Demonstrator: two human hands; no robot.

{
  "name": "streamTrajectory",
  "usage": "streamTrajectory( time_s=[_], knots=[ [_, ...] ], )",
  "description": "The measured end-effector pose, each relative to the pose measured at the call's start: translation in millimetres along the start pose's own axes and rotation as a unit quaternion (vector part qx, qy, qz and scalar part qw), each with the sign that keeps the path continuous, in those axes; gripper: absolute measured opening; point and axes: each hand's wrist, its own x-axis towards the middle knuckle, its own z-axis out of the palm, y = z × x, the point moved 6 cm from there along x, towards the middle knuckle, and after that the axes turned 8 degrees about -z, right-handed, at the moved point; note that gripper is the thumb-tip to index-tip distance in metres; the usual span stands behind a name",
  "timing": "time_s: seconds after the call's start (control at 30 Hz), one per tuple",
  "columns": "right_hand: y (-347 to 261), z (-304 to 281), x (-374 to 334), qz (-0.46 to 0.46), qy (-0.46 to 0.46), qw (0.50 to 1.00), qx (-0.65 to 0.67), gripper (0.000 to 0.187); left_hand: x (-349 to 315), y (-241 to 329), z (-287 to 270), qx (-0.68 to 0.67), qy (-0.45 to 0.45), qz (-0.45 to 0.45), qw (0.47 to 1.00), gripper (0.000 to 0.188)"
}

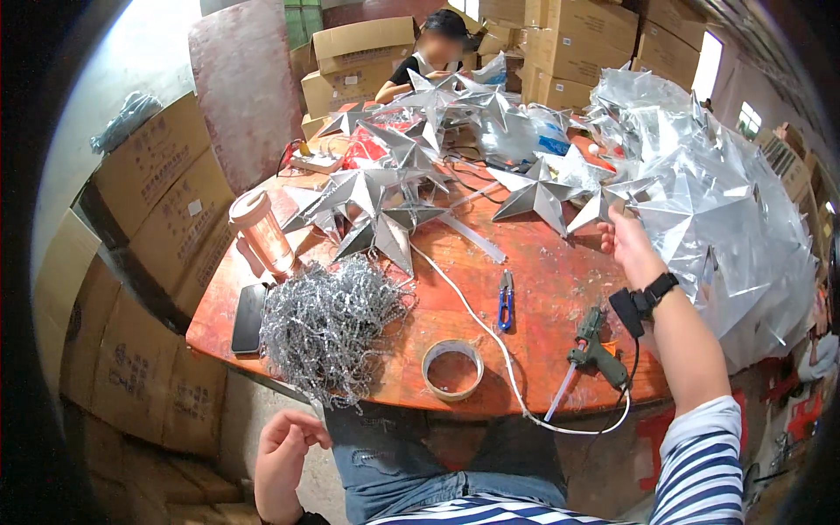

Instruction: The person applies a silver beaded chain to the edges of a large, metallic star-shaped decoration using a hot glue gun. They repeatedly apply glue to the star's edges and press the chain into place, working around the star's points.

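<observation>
The right hand (628,245) is raised at the right edge of the surface (551,289), its fingers (615,220) closed on a point of a silver foil star (700,210) at the front of a big heap of such stars that spills over the surface's right side; the left hand (282,455) hangs low beside the knee, fingers loosely curled and holding nothing. The likeliest trouble, as I judge it, is the heap itself — the stars are thin, creased, mirror-bright sheet with sharp tips that interlock, so drawing one out could drag its neighbours down off the edge or bend a point. The green hot-glue gun (598,350) lies near the front edge just below the raised wrist, its nozzle toward the person and its white cord (490,332) looping over the edge; a sleeve or forearm catching the cord could pull the gun onto the lap, and a hot tip would mark foil or skin, though whether it is hot cannot be told. A tangled, wiry mound of silver tinsel (328,324) sits at the front left and could snag on anything dragged through it. Between tinsel and gun lie a flat ring of tape (452,369) and small blue-handled snips (506,302); a black phone (248,317) rests near the left edge beside a clear ribbed tumbler with a pale lid (260,229) — tall, narrow and easy to tip.
</observation>
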Motion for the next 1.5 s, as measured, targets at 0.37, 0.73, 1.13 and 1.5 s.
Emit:
streamTrajectory(
  time_s=[0.37,0.73,1.13,1.5],
  knots=[
    [-57.8,50.6,-125.5,-0.315,-0.064,0.936,-0.146,0.02,3.9,-13.6,38.8,0.036,-0.081,-0.075,0.993,0.024],
    [12.9,82.1,-283.0,0.183,-0.331,0.902,0.208,0.023,33.5,-41.7,75.3,-0.026,-0.086,0.004,0.996,0.069],
    [-0.9,18.3,-249.6,-0.155,-0.159,0.956,-0.193,0.009,51.0,-70.3,114.8,-0.143,-0.095,-0.227,0.959,0.052],
    [-0.9,-20.6,-259.8,-0.095,-0.154,0.97,-0.161,0.01,73.5,-101.4,122.2,-0.11,-0.039,-0.272,0.955,0.034]
  ],
)
